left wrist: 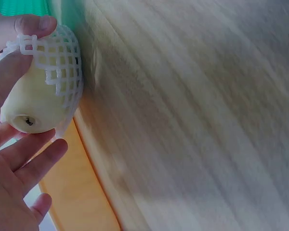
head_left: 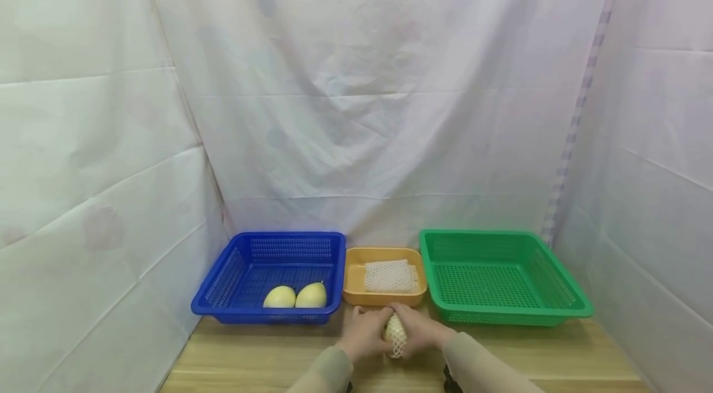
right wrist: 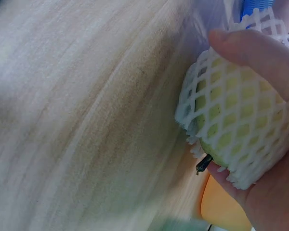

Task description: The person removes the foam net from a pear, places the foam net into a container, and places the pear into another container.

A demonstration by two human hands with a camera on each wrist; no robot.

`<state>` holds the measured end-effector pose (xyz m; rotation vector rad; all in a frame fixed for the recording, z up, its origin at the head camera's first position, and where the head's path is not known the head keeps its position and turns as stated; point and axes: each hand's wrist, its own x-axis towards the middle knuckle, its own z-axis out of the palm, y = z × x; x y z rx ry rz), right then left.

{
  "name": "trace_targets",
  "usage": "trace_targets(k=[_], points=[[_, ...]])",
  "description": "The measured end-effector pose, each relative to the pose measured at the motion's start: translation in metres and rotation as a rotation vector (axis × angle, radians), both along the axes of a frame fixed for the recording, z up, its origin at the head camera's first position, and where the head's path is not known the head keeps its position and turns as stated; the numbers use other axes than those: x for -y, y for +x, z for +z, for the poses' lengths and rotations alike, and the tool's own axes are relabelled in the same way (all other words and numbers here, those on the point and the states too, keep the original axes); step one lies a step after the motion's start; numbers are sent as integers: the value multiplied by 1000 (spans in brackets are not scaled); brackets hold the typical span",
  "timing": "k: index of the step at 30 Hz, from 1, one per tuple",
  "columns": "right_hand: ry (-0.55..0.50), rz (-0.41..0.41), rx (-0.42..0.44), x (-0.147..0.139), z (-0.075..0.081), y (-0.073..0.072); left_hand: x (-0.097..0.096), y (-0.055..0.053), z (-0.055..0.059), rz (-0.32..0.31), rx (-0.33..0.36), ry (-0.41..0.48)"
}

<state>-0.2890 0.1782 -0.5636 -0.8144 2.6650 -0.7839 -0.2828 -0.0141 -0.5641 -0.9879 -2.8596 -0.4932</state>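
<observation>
A pale yellow pear (head_left: 395,332) is held between both hands over the table, just in front of the orange tray. A white foam net sleeve (right wrist: 245,110) covers much of it, and the dark stem (right wrist: 203,164) pokes out at one end. The left hand (head_left: 362,332) pinches the pear near its bare blossom end, its thumb (left wrist: 9,72) at the net's edge and fingertips underneath. Wrapped around the netted side, the right hand (head_left: 421,329) grips pear and sleeve, its thumb (right wrist: 250,45) lying across the mesh.
Two pears (head_left: 280,297) lie in the blue basket (head_left: 262,314) at the left. The orange tray (head_left: 384,299) in the middle holds flat white foam nets (head_left: 390,276). At the right stands a green basket (head_left: 484,285). White cloth (head_left: 356,133) hangs behind and at both sides.
</observation>
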Motion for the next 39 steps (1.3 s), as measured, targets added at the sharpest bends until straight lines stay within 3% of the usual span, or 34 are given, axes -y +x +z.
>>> trace_targets(k=[9, 17, 32, 39], points=[[43, 4, -21, 0, 7, 2, 1, -1, -5, -29, -58, 33], [73, 19, -5, 0, 15, -2, 5, -2, 0, -11, -78, 29], [69, 68, -21, -2, 18, -2, 14, 3, 2, 20, 0, 41], [98, 38, -20, 2, 18, 0, 16, 5, -1, 35, 27, 47]])
